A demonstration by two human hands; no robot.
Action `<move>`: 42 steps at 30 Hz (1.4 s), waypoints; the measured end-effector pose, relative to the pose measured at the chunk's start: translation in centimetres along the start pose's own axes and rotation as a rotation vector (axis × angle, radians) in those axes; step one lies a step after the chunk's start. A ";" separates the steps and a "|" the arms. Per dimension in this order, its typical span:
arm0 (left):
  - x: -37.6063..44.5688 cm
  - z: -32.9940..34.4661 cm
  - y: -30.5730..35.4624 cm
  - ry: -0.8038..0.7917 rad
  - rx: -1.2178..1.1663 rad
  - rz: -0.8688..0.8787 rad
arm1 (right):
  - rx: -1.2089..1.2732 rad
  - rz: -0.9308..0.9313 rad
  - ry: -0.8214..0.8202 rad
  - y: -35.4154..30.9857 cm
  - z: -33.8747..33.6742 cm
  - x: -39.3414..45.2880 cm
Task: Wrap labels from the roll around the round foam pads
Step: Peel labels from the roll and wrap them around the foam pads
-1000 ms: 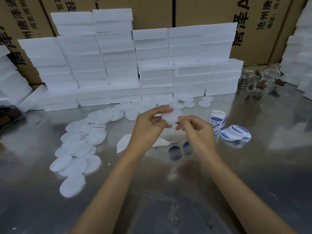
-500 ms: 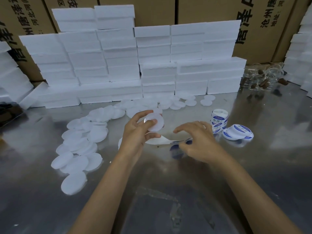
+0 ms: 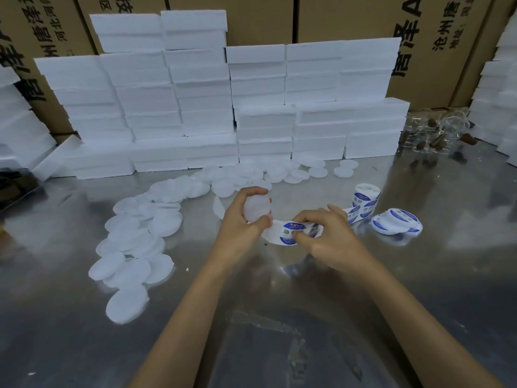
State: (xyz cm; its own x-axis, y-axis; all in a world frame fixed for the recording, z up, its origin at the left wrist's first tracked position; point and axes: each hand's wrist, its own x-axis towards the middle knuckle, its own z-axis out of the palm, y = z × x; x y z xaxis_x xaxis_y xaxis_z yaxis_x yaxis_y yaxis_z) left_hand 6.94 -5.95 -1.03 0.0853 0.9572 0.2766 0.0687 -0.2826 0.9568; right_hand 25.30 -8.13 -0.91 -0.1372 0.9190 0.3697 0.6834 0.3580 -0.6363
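**Foam pad in the left hand, label strip pinched in the right**

Far to the left of both hands, a loose spread of white foam discs (image 3: 131,247) lies overlapping on the shiny metal table (image 3: 419,289), trailing up and rightward toward the stacked white foam blocks (image 3: 212,107) at the back. Brown cardboard cartons (image 3: 260,18) with printed characters stand behind the blocks.

The left hand (image 3: 243,222) has its fingers curled round one round foam pad (image 3: 256,208). The pad sits upright between the thumb, below it, and the fingertips over its top edge, its flat face turned toward the camera.

Just right of that hand and slightly lower, the label strip (image 3: 282,233) runs across the gap between the two hands. Its left end lies close under the left thumb; whether it touches the pad cannot be told. A round blue-and-white label (image 3: 291,233) on the strip faces up.

The right hand (image 3: 330,242) pinches the strip between thumb and bent fingers, right beside that label, so the label sits at the fingertips.

Further right, beyond the right hand, the strip leads back to the label roll (image 3: 366,200) standing on the table. Right of the roll, a small stack of finished pads (image 3: 397,222) with blue-printed rims rests flat, apart from both hands.
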 end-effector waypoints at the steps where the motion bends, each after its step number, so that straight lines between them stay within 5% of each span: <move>1: 0.0 -0.1 -0.1 -0.003 0.015 0.000 | -0.001 -0.010 -0.008 -0.1 0.0 0.0; 16: 0.1 -0.4 -1.7 -0.099 -0.002 -0.201 | -0.055 -0.134 -0.052 -0.3 0.7 -0.2; 34: 0.2 0.0 -2.4 -0.109 0.163 -0.137 | 0.131 -0.182 -0.039 -1.4 0.2 -0.6; 42: 0.3 -0.1 -2.6 -0.107 0.236 -0.131 | -0.141 -0.199 -0.151 -0.6 0.5 -0.5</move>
State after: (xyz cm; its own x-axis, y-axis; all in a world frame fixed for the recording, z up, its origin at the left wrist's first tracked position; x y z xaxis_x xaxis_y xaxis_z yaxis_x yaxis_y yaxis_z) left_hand 6.74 -4.89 -3.47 0.1635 0.9781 0.1289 0.3145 -0.1755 0.9329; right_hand 24.59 -8.70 -1.06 -0.3769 0.8509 0.3659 0.7236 0.5171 -0.4571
